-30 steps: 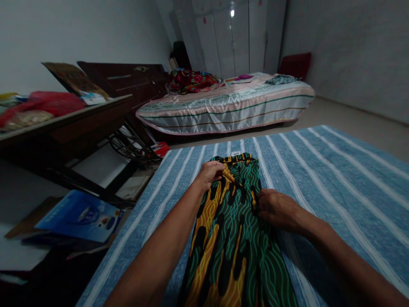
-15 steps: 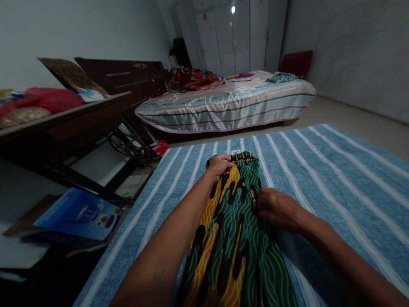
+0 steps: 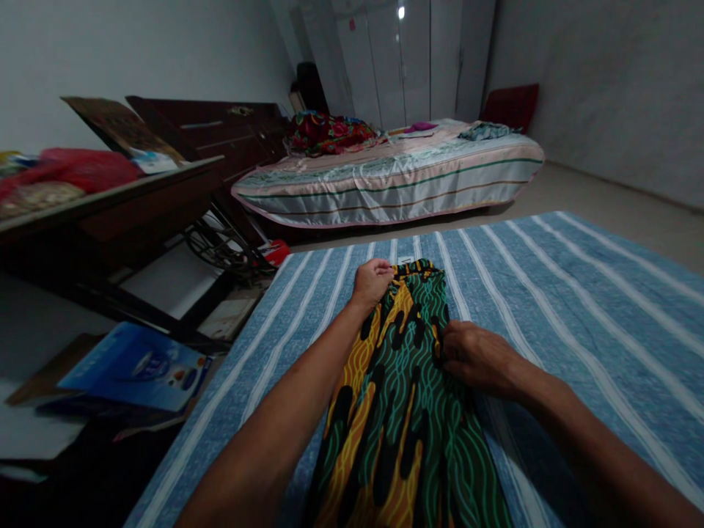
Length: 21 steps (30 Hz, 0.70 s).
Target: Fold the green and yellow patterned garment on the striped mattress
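A long folded garment (image 3: 404, 396) in green, yellow and black wavy print lies lengthwise on a blue sheet with white stripes (image 3: 550, 308). My left hand (image 3: 372, 281) is closed on the garment's far left corner, near its top edge. My right hand (image 3: 477, 357) rests on the garment's right edge about halfway along, fingers curled and pinching the cloth.
To the left stands a dark wooden table (image 3: 110, 213) with red bags on it, and a blue carton (image 3: 135, 365) lies on the floor. A bed with a striped cover (image 3: 396, 176) and white wardrobes (image 3: 401, 59) are at the back.
My left hand has slid a little further away along the garment's left side, flattening the raised yellow fold. My right hand has stayed put.
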{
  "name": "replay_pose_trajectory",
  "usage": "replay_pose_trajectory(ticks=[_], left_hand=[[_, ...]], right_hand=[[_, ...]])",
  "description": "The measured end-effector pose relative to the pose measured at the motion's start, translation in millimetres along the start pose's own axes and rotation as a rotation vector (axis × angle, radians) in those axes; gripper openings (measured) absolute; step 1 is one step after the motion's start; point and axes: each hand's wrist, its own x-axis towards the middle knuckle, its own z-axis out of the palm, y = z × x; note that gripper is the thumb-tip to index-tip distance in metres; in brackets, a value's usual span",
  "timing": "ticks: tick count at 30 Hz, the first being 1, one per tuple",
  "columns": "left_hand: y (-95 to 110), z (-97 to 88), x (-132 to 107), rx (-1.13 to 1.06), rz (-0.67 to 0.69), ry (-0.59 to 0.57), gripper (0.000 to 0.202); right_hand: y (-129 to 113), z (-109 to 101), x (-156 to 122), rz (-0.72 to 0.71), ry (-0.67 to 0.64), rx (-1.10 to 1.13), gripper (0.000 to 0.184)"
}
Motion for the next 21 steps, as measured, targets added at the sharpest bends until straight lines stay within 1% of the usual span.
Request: replay_pose_trajectory(ticks=[4,7,11,15,18,21], left_hand=[[1,2.7,-16,0.199,0.194,-0.149,0.011],[-3,10.3,-24,0.331,0.323,-0.213,0.02],[-10,17.6,-26,0.431,0.441,-0.241,0.031],[-8,13.9,-29,0.471,0.519,-0.235,0.031],[-1,6.2,-45,0.534,0.574,-0.214,0.029],[7,-1.1,-74,0.636,0.627,-0.246,0.027]], right_hand=[[-2,-2,0,0.02,-0.014,0.001,0.009],[-2,-2,-1,0.033,-0.015,0.016,0.008],[0,-2,-1,0.024,-0.016,0.013,0.006],[4,0,-1,0.01,-0.012,0.029,0.006],[8,0,-1,0.003,-0.004,0.047,0.006],[9,-3,-3,0.018,0.002,0.094,0.007]])
